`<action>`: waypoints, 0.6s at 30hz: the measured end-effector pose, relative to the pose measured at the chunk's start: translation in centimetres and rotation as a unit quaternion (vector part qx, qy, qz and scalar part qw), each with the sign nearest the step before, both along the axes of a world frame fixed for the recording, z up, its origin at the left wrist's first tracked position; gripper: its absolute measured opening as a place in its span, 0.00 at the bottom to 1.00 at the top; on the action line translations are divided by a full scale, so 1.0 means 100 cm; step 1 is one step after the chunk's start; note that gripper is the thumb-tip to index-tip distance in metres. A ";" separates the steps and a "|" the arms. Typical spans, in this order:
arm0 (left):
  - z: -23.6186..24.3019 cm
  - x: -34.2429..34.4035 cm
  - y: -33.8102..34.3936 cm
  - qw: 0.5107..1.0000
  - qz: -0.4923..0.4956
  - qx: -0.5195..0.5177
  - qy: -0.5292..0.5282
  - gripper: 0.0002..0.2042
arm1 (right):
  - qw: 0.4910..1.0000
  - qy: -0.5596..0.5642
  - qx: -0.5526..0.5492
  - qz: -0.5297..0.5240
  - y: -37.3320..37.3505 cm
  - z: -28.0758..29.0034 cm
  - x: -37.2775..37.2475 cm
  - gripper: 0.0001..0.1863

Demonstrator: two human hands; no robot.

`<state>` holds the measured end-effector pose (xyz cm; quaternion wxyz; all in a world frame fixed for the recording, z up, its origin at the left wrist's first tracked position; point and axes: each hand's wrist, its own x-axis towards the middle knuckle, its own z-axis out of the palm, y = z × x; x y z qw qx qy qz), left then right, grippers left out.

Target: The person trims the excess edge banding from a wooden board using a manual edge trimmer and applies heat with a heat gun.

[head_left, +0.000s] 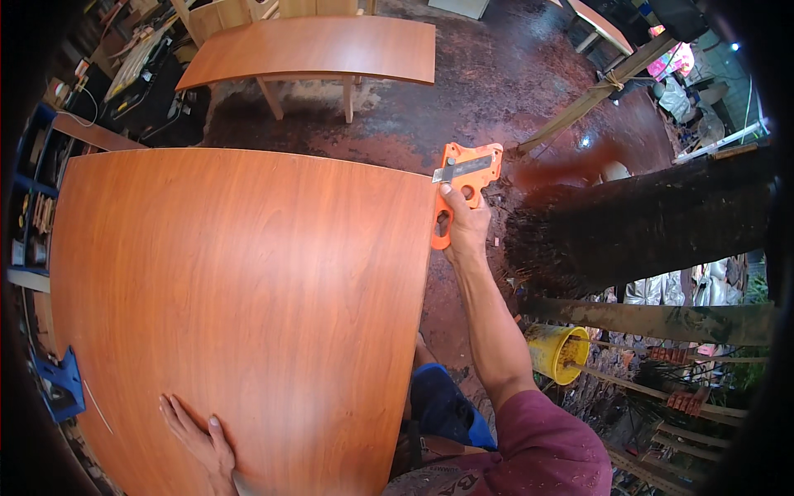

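Wood-grain panel [248, 289] spreads across the view; take its centre as the clock's hub, its far edge as twelve. At two o'clock, by the far right corner, the right hand [467, 217] grips an orange tool [478, 169]. The tool's metal tip reaches that corner, though I cannot tell whether they touch. The left hand [203, 440] grasps nothing, lying palm down on the panel between six and seven, thumb apart from the fingers. At eight, a thin pale strip [99, 407] lies near a blue object [64, 384]. A yellow bucket [546, 354] sits at three, beyond the right forearm [496, 331].
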<state>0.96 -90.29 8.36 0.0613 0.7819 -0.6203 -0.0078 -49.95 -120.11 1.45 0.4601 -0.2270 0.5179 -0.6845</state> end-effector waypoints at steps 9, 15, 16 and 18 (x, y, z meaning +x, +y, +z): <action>0.001 -0.003 0.001 1.000 0.014 0.016 -0.001 0.41 | 1.000 -0.018 0.003 -0.009 0.006 0.007 0.004 0.11; 0.003 -0.007 0.000 0.999 0.023 0.024 -0.001 0.41 | 1.000 -0.007 0.014 -0.006 0.012 0.009 0.003 0.08; 0.004 -0.007 -0.001 0.999 0.022 0.024 0.000 0.41 | 1.000 -0.001 0.027 0.003 0.013 0.010 0.003 0.08; 0.004 -0.008 -0.001 0.999 0.022 0.023 0.002 0.42 | 1.000 -0.002 0.013 -0.003 0.014 0.008 0.005 0.08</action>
